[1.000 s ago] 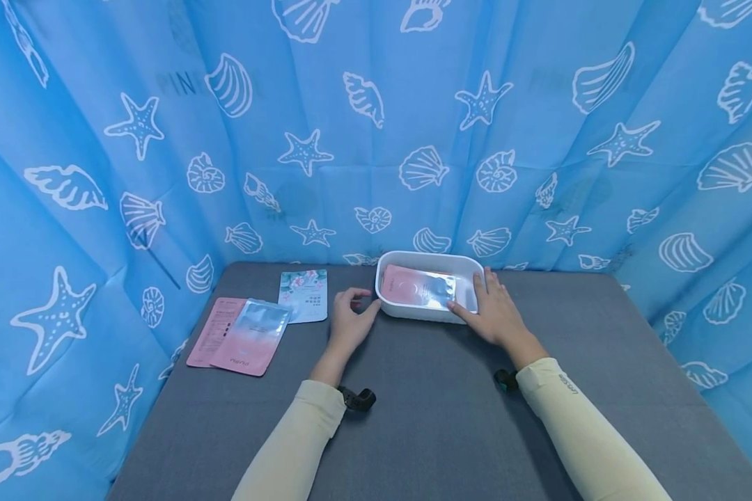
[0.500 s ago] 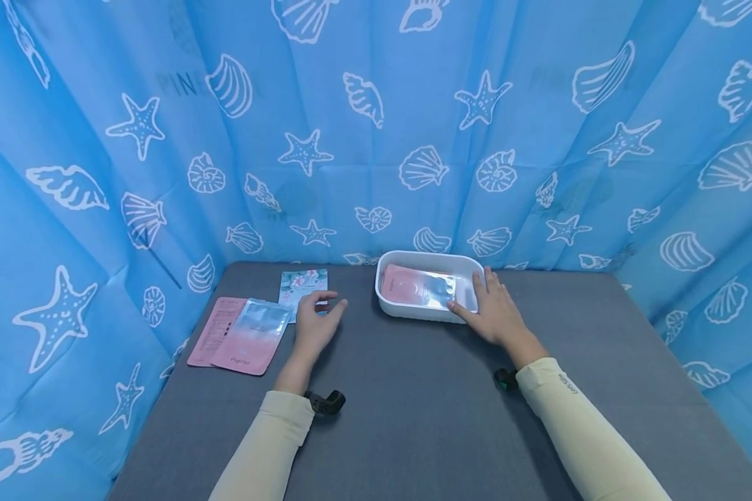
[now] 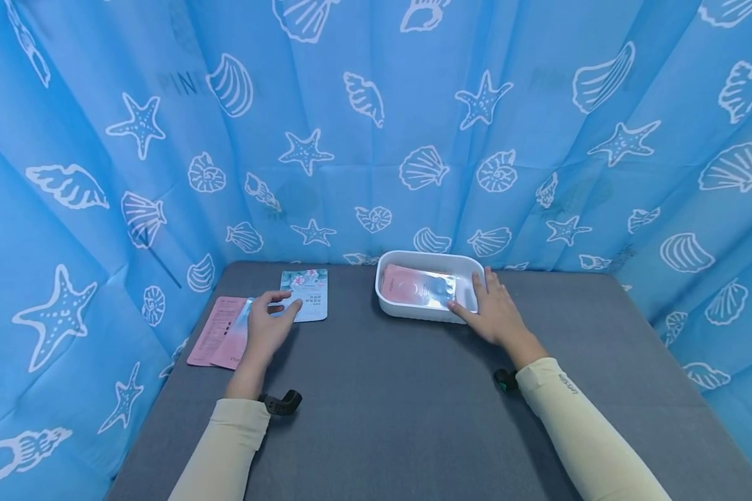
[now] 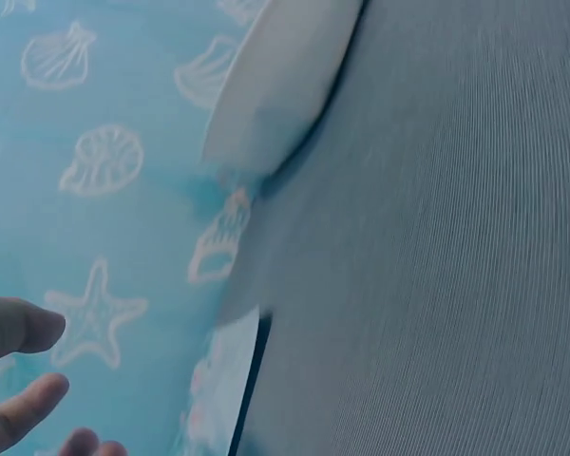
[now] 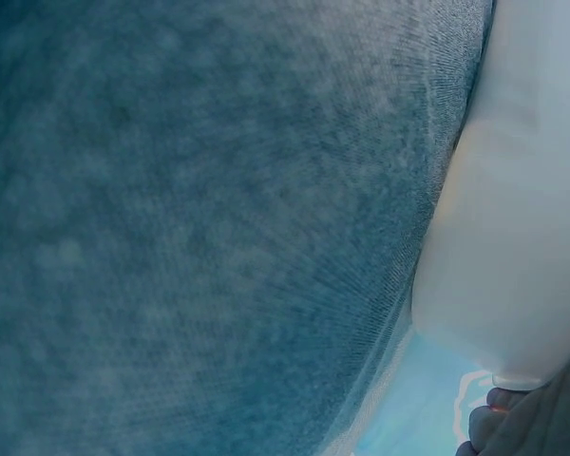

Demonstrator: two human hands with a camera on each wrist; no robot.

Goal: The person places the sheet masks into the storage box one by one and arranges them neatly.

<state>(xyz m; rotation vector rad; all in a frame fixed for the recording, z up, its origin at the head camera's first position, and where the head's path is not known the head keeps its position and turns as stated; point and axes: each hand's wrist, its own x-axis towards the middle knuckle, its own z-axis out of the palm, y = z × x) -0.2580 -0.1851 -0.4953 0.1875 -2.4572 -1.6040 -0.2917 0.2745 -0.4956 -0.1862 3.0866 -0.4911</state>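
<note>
1. Taking the middle of the counter as our clock centre, we find the box at 12, with the boxed pouch lying inside, nearer its 9 o'clock end.
2. Between 9 and 10, the two-tone pouch overlaps the pink pouch; the floral pouch lies between 10 and 11. We judge that lying flat and well apart from the box keeps them within easy left-hand reach.
3. Our right hand rests on the box's 3 o'clock end, fingers spread fairly straight, thumb at the near rim — probably to steady it. That grip is wide, touching rather than clasping.
4. Our left hand is over the pouches, its grip moderately wide — thumb and forefinger apart, nothing visible between them. We cannot tell whether it touches the two-tone pouch.
</note>
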